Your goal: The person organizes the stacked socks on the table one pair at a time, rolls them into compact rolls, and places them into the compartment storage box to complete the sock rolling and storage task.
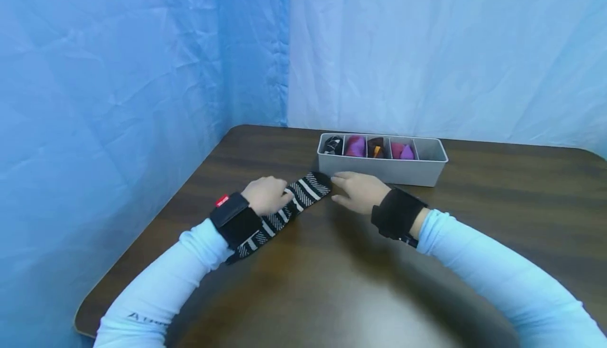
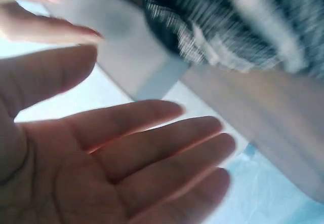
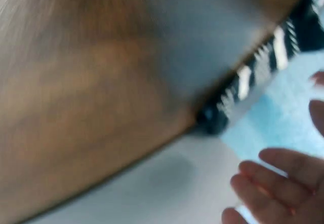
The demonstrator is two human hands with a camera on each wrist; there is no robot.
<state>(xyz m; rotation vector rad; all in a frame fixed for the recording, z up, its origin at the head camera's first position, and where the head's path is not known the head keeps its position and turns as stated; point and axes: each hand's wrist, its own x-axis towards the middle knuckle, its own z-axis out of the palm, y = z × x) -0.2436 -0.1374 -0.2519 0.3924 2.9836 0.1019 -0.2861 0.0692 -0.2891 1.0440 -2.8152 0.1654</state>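
A long black sock with white and grey patterned stripes (image 1: 308, 192) lies slantwise on the table, its black tip near the box. My left hand (image 1: 267, 195) is over the sock's middle, palm down; in the left wrist view its fingers (image 2: 167, 158) are extended and apart from the blurred sock (image 2: 238, 26). Beside the black tip is my right hand (image 1: 360, 192), in front of the box. In the right wrist view, its fingers (image 3: 268, 188) look loosely extended, with nothing held between them. Whether either hand touches the sock, I cannot tell.
A pale grey divided box (image 1: 379, 167) stands at the table's back. Its compartments hold a black-and-white bundle (image 1: 333, 145), a purple-pink one (image 1: 355, 146), a brown one with orange (image 1: 376, 148) and a pink-purple one (image 1: 402, 150). Blue curtains (image 1: 142, 74) hang behind the dark wooden table (image 1: 512, 200).
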